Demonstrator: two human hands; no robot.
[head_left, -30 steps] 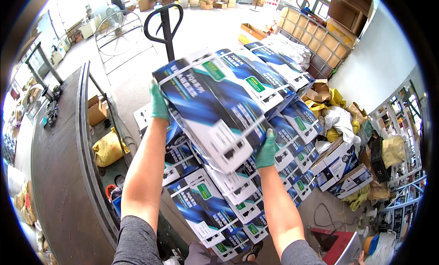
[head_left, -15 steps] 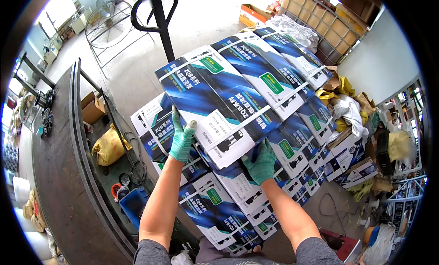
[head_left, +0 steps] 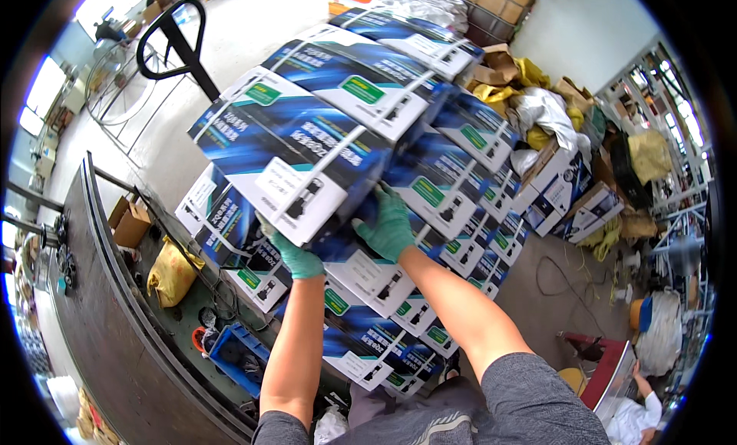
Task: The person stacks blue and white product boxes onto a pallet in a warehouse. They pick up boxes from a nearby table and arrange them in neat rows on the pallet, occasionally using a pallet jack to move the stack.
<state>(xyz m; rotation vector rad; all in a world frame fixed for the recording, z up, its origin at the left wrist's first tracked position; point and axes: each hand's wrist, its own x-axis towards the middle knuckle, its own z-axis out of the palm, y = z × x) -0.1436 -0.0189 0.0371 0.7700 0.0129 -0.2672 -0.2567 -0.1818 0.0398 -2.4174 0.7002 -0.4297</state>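
Observation:
A strapped blue-and-white carton [head_left: 265, 149] lies at the near left of the top layer of a stack of similar cartons. Both of my hands wear green knit gloves and grip this carton. My left hand [head_left: 295, 253] is at its near lower edge, the fingertips partly hidden behind the white corner. Against its right near side rests my right hand [head_left: 390, 226], thumb apart and fingers reaching up along the dark side wall. Beside it sits another top carton [head_left: 349, 80]. Lower cartons [head_left: 437, 184] show below and to the right.
A pallet jack handle [head_left: 176, 42] rises behind the stack. On the left runs a long dark metal table [head_left: 115, 307], with a yellow sack [head_left: 173, 272] and blue crate [head_left: 238, 357] beside it. Bags and cartons [head_left: 553, 176] pile up at right. Another person [head_left: 636, 414] is at lower right.
My left hand has shifted from the carton's left side to its near lower edge. My right hand has moved up along its right side. The view has turned, and another person now shows at lower right.

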